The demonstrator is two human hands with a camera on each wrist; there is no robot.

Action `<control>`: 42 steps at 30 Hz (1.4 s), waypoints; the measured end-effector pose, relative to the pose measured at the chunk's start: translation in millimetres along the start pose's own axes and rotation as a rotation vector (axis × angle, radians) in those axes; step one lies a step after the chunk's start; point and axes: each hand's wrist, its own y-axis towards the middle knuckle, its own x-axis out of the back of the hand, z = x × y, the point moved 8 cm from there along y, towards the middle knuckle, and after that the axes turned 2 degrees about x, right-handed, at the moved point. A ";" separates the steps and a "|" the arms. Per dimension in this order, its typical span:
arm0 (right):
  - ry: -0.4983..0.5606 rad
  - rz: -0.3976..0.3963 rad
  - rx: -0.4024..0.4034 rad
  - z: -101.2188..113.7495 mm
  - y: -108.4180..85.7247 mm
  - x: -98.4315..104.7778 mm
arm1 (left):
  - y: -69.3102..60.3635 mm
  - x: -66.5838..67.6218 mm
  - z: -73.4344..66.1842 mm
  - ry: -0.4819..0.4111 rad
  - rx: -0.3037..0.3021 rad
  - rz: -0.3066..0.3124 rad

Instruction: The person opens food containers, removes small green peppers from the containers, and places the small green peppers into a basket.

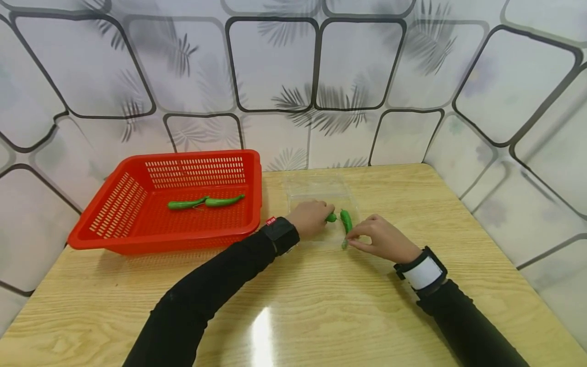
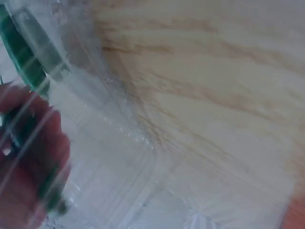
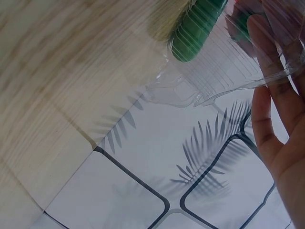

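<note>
A clear plastic box (image 1: 321, 188) lies on the table, its see-through edges hard to make out. My left hand (image 1: 313, 219) is over it, fingers curled round a green pepper (image 1: 331, 217). That pepper's stem end sticks out of the hand in the left wrist view, which is blurred. Another green pepper (image 1: 346, 220) lies lengthwise in the box, seen through the ribbed wall in the right wrist view. At the box's right side, my right hand (image 1: 385, 239) pinches the thin plastic edge (image 3: 248, 87) between thumb and fingers.
A red slotted basket (image 1: 165, 240) stands at the left of the wooden table (image 1: 312, 311). Two green peppers (image 1: 224, 202) lie in it end to end. A patterned wall (image 1: 275, 137) borders the table at the back and right.
</note>
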 end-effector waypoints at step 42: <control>-0.003 -0.035 0.048 1.7 -0.4 0.6 | -18.5 31.0 -0.4 -0.116 -0.064 0.056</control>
